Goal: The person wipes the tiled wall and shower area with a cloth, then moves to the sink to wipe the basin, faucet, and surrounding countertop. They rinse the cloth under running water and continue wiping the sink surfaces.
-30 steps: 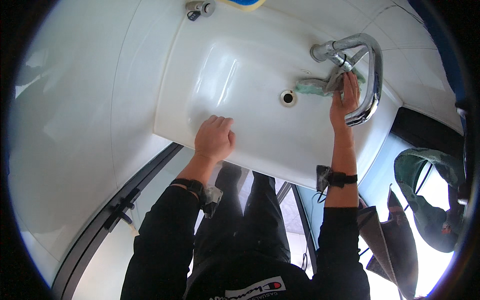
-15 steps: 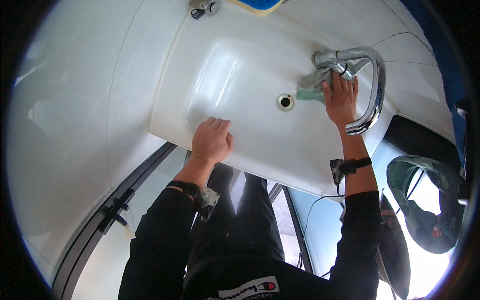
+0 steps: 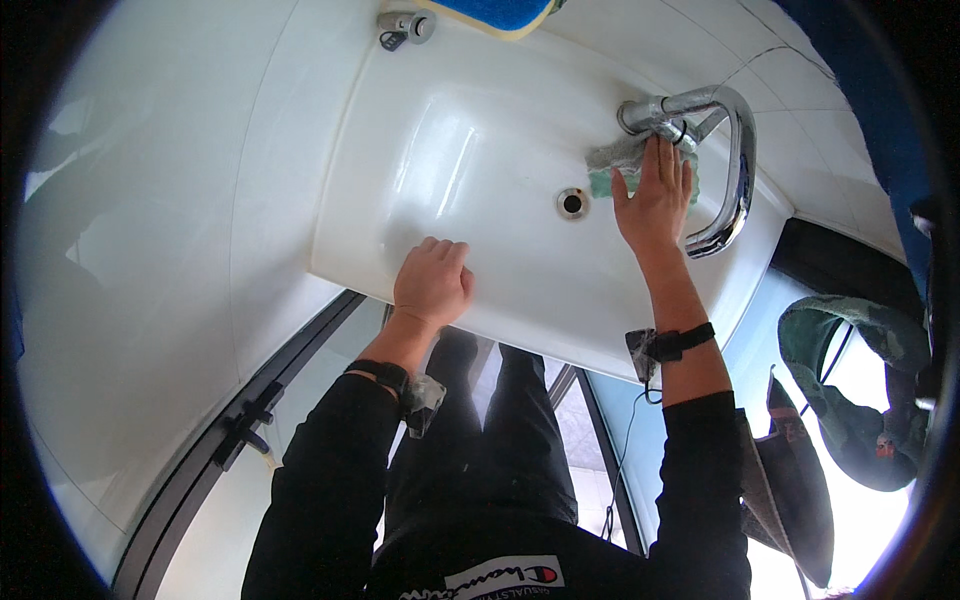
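Note:
My right hand (image 3: pixel 656 200) lies flat with its fingers stretched out, pressing on a grey and green cloth (image 3: pixel 612 158). The cloth is in the white sink (image 3: pixel 500 110), beside the base of the chrome tap (image 3: pixel 741 150), and my hand covers part of it. Just left of the cloth is the round drain (image 3: pixel 572 204). My left hand (image 3: pixel 432 282) is closed, fingers curled, at the sink's front edge. Its palm and whatever may be under it are hidden.
The tap's curved spout arches over the right side of the sink. A metal fitting with a dark tag (image 3: pixel 404 30) and a blue pad with a yellow edge (image 3: pixel 500 8) are at the back. Dark green fabric (image 3: pixel 850 400) hangs at the right. A cable (image 3: pixel 628 440) trails from my right wrist strap.
My right hand has slid a little left, and more of the green cloth shows to its right. The left hand stays at the front edge. The whole view has shifted slightly.

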`<action>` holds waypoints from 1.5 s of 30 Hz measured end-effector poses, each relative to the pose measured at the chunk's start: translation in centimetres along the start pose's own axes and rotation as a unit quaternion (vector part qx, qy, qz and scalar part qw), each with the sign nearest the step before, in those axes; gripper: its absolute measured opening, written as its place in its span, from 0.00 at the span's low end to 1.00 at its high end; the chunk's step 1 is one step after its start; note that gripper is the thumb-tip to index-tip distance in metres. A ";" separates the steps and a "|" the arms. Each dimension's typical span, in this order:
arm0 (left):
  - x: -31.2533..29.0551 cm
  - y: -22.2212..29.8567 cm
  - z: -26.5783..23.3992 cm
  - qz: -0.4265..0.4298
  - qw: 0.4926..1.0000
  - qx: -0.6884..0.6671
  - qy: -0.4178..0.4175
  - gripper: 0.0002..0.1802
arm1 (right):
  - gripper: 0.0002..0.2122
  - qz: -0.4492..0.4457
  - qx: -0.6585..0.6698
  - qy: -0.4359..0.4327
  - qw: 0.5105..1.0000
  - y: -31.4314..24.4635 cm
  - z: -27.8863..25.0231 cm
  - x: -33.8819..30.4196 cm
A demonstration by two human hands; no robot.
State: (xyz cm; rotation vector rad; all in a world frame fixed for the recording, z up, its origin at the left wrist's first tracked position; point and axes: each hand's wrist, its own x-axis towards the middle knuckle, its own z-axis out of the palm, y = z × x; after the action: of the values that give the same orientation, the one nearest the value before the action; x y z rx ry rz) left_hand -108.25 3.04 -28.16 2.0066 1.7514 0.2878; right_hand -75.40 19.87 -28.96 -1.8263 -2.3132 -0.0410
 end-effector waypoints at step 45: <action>0.3 0.1 -0.1 0.034 0.999 0.015 0.015 0.14 | 0.37 0.133 0.277 -0.067 0.949 -10.9 -0.5 6.5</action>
State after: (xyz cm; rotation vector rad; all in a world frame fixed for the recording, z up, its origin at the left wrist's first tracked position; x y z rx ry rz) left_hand -108.15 3.36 -28.11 2.0974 1.7167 0.3158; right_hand -87.31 23.48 -26.33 -1.8418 -1.8614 0.7153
